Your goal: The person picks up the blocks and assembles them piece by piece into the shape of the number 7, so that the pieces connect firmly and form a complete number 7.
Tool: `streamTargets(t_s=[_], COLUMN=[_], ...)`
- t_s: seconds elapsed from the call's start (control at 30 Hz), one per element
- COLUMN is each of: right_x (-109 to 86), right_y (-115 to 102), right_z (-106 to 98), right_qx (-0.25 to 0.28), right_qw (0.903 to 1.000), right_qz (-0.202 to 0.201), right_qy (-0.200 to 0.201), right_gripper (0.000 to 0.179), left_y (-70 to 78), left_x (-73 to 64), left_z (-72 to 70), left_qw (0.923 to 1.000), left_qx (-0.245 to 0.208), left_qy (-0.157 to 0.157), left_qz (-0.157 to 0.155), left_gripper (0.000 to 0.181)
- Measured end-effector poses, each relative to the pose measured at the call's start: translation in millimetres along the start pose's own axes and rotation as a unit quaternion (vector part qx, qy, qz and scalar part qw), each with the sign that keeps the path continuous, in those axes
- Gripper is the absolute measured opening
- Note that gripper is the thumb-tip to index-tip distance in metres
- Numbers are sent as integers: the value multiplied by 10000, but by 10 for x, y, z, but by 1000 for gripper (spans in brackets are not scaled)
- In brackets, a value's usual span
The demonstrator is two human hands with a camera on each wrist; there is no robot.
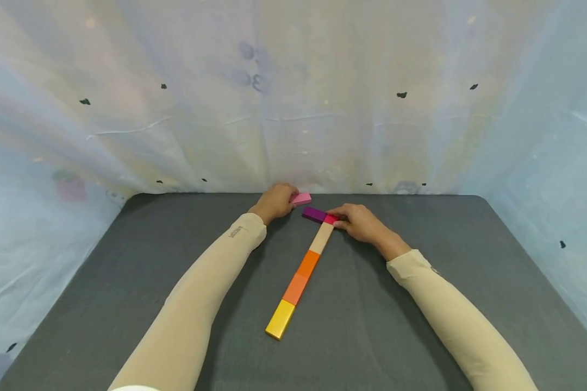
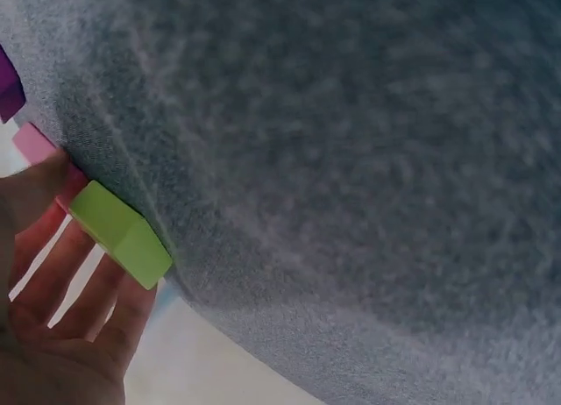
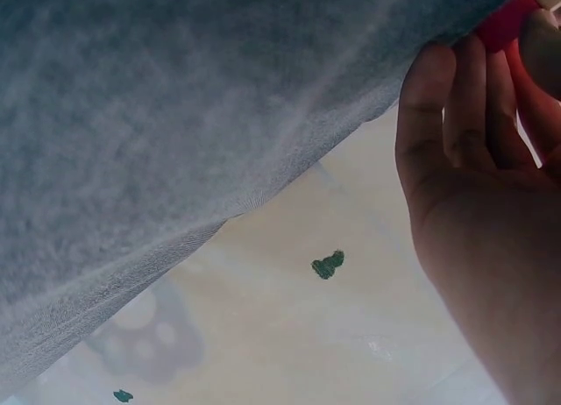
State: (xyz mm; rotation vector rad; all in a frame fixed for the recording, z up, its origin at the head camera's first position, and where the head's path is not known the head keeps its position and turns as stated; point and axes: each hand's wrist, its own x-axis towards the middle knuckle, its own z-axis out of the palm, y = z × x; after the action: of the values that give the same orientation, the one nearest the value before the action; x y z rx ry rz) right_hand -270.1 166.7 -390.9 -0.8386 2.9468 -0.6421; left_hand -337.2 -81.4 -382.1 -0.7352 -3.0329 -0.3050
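Note:
My left hand [image 1: 275,202] is at the far edge of the table, gripping a pink block [image 1: 301,199] between thumb and fingers. A lime green block [image 2: 123,234] lies against the fingers of that hand in the left wrist view; the hand hides it in the head view. With thumb and index finger, my right hand [image 1: 363,222] pinches a red block [image 1: 330,219] at the far end of a row. A purple block [image 1: 314,214] juts left from the red one. Toward me follow a cream block [image 1: 321,238], two orange blocks [image 1: 308,263] and a yellow block [image 1: 280,319].
The blocks lie on a dark grey cloth-covered table [image 1: 151,282]. A pale patterned curtain [image 1: 303,98] hangs right behind the table's far edge, with more of it along both sides.

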Motion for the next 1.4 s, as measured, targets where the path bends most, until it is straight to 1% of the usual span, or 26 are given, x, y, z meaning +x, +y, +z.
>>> streamTargets(t_s=[0.17,0.37,0.47,0.6,0.7,0.9,1.0,1.1,1.2,1.3,1.4], right_x=[45,79,99,124,118,95,105,113,109,105,91], right_y=[-43,-84,-83,-65,-38,23,54,77,94,103,97], right_z=[21,41,49,38,15,-52,-68,-58,-32,-19,-33], right_qx=[29,67,80,93,115,125,110,133,179,196,179], right_qw=[10000,9999,9999,9999,9999,9999,9999,9999,9998,9997,9998], right_qz=[-20,-69,-69,-44,-7,7,-31,-26,17,5,-20], right_qy=[-58,-79,-117,-127,-118,-71,-53,-51,-104,-129,-69], right_gripper=[39,39,39,39,39,39,39,39,39,39,38], left_y=[-70,-155,-181,-172,-148,-131,-163,-206,-253,-301,-339], left_x=[-23,-108,-172,-287,-367,-488,-505,-506,-504,-499,-488], left_z=[4,20,20,-22,-54,-129,-159,-158,-119,-79,-66], left_qw=[10000,9997,9989,9954,9939,9929,9925,9931,9944,9951,9956], left_qx=[-1,12,-71,-310,-347,-456,-481,-520,-561,-592,-614], left_qy=[53,113,156,181,129,-93,-207,-289,-264,-128,45], left_qz=[-83,-203,-438,-893,-1041,-1090,-1105,-1009,-855,-785,-704], left_gripper=[35,33,33,32,33,39,40,40,41,38,34])
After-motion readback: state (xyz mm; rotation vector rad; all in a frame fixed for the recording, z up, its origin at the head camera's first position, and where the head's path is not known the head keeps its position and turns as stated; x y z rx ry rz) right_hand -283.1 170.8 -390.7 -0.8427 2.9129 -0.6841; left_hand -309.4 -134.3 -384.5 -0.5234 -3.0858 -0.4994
